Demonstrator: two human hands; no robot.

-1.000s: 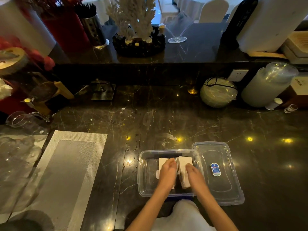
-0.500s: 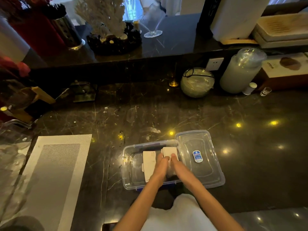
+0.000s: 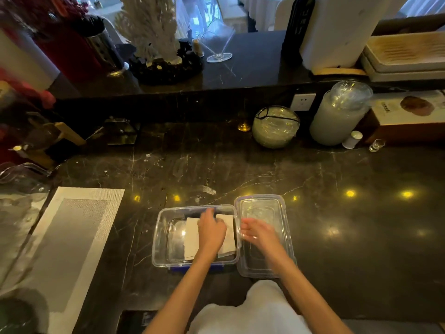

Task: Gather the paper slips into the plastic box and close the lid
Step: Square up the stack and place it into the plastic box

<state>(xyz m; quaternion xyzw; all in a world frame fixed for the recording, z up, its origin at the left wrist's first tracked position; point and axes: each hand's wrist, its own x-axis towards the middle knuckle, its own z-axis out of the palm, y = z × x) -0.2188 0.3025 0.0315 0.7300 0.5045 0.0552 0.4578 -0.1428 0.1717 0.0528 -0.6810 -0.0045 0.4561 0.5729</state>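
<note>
Pressing down on the paper slips [image 3: 191, 237] inside the plastic box [image 3: 160, 237], the left hand [image 3: 212, 233] lies flat, fingers spread and loosely curled over the stack, gripping nothing that can be made out; likely there to keep the slips flat and squared so they sit below the rim. Slips are pale, in two overlapping piles toward the right half of the box, left half bare. The right hand [image 3: 258, 233] is outside the box, over the lid [image 3: 262, 206], fingers open and blurred; whether it touches the lid cannot be told, nothing is pinched. The lid lies flat, inside up, touching the box's right wall, probably parked there so it can swing straight over. Judged: slips look gathered, lid step not yet done. Box sits near the front edge of the dark counter [image 3: 337, 225], a blue clip or base showing under its near wall. Open room: bare counter to the right and behind the lid, plenty to lift and flip. A woven placemat [image 3: 72, 237] lies well apart to the left. Jars and a bowl stand far back, no obstruction.
</note>
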